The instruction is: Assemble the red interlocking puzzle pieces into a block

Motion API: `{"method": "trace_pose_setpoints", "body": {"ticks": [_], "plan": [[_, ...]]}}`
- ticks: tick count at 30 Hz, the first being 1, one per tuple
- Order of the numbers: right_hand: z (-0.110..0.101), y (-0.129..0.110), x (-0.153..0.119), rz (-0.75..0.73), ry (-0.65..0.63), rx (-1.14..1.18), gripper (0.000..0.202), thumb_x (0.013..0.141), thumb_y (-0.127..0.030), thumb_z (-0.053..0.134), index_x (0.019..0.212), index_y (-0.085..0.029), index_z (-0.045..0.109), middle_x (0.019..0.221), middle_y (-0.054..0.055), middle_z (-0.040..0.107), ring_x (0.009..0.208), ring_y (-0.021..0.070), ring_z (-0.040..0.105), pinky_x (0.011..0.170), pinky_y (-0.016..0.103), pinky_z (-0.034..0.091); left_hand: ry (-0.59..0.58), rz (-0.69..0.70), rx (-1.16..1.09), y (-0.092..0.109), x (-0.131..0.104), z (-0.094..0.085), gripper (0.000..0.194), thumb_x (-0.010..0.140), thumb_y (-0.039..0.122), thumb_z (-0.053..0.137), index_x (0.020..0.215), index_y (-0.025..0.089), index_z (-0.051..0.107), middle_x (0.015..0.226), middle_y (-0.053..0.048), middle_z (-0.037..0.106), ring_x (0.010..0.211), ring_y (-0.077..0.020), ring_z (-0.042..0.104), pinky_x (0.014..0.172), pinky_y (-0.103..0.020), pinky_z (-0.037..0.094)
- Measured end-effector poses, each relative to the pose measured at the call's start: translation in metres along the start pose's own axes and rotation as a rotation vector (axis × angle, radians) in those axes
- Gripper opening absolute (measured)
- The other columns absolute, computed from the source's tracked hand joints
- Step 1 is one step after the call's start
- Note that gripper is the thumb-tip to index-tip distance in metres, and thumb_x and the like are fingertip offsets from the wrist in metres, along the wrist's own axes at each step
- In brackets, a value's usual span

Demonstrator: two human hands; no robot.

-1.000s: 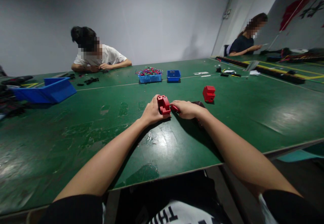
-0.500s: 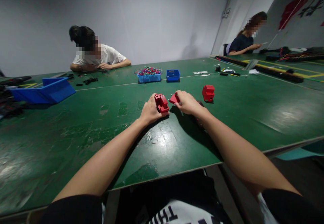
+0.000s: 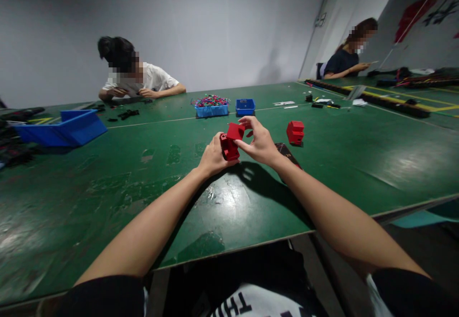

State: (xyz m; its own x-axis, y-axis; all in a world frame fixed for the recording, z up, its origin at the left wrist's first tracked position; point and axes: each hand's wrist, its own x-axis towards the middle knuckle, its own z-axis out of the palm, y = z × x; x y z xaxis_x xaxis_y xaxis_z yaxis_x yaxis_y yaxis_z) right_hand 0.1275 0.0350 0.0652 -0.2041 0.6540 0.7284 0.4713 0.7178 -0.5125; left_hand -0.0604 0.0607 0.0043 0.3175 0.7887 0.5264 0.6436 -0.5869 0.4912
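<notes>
My left hand is wrapped round a red block with recesses, low over the green table. In my right hand is a smaller red piece, pinched between thumb and fingers. This piece overlaps the top of the block and partly hides it; whether the two touch is unclear. Another red block stands on the table to the right. A dark flat object with a printed number lies by my right wrist, partly covered by it.
A blue tray of colourful small parts and a small blue tray stand ahead. At left is a large blue bin. Black parts lie near a person in white; another person in dark clothing sits far right.
My right hand has lifted and turned the small red piece, bringing it left over the block in my left hand. More of the dark flat object shows. The person in white has raised one hand.
</notes>
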Motion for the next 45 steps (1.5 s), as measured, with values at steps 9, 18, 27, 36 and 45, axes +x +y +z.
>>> {"method": "trace_pose_setpoints", "body": {"ticks": [9,18,27,36,45], "plan": [[0.009,-0.005,0.0,0.433,-0.003,0.594,0.045,0.071,-0.042,0.077,0.103,-0.022,0.053,0.089,0.001,0.068,0.08,0.0155,0.065,0.067,0.026,0.05,-0.017,0.055,-0.037,-0.002,0.001,0.002,0.106,0.058,0.05,0.085,0.142,0.015,0.029,0.137,-0.02,0.05,0.124,-0.0368,0.056,0.104,-0.052,0.047],[0.001,-0.021,0.004,0.854,0.039,0.977,0.022,0.085,-0.04,0.066,0.083,-0.019,0.058,0.061,-0.004,0.06,0.046,0.0072,0.053,0.046,0.018,0.041,-0.104,0.106,-0.151,-0.001,0.003,0.001,0.11,0.058,0.048,0.085,0.146,0.019,0.025,0.141,-0.019,0.048,0.127,-0.0359,0.055,0.105,-0.051,0.047],[0.001,-0.022,0.003,0.936,0.049,0.985,0.033,0.093,-0.046,0.06,0.08,-0.015,0.059,0.056,0.001,0.062,0.037,0.0071,0.051,0.032,0.015,0.032,-0.149,0.112,-0.181,0.008,0.001,0.003,0.108,0.06,0.048,0.085,0.145,0.02,0.026,0.143,-0.019,0.048,0.127,-0.034,0.056,0.108,-0.049,0.045],[0.002,-0.018,-0.001,0.882,0.026,0.9,0.045,0.086,-0.056,0.066,0.073,-0.014,0.059,0.049,-0.002,0.057,0.03,0.004,0.042,0.026,0.014,0.028,-0.159,0.07,-0.17,0.006,0.001,0.006,0.112,0.058,0.048,0.085,0.147,0.019,0.024,0.144,-0.02,0.047,0.128,-0.0359,0.055,0.109,-0.05,0.045],[0.003,-0.018,-0.003,0.9,0.068,0.907,0.031,0.09,-0.043,0.066,0.077,-0.017,0.056,0.052,-0.005,0.055,0.033,0.0036,0.042,0.028,0.012,0.031,-0.15,0.08,-0.174,0.008,-0.001,0.003,0.108,0.058,0.049,0.085,0.145,0.02,0.027,0.14,-0.018,0.051,0.124,-0.0343,0.058,0.106,-0.049,0.048]]}}
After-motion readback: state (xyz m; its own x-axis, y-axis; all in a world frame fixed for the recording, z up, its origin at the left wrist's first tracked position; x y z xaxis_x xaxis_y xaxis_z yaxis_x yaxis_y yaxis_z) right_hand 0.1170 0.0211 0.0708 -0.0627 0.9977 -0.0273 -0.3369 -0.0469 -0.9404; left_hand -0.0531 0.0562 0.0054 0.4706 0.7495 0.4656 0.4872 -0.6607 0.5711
